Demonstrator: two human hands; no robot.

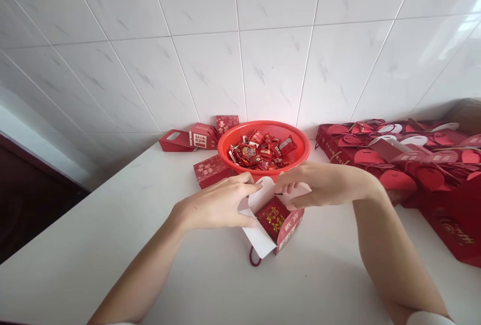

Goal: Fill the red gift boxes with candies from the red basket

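In the head view, an open red paper gift box (290,230) with white inner flaps stands on the table in front of me. Inside it lies a red packet (273,217) with gold characters. My left hand (220,202) grips the box's left side, thumb on the near white flap and fingers at the far flap. From the right, my right hand (319,184) has its fingers curled over the box's right flap, thumb at the inner edge. A small dark bit shows by its fingertips; I cannot make out what it is. A dark red cord handle (255,257) loops out at the front.
Behind the box stands a red plastic basket (306,150) with wrapped sweets (263,152). Closed red boxes (212,170) lie to its left. Many red gift boxes (376,154) crowd the table's right side. A tiled wall (270,74) bounds the white table (112,214).
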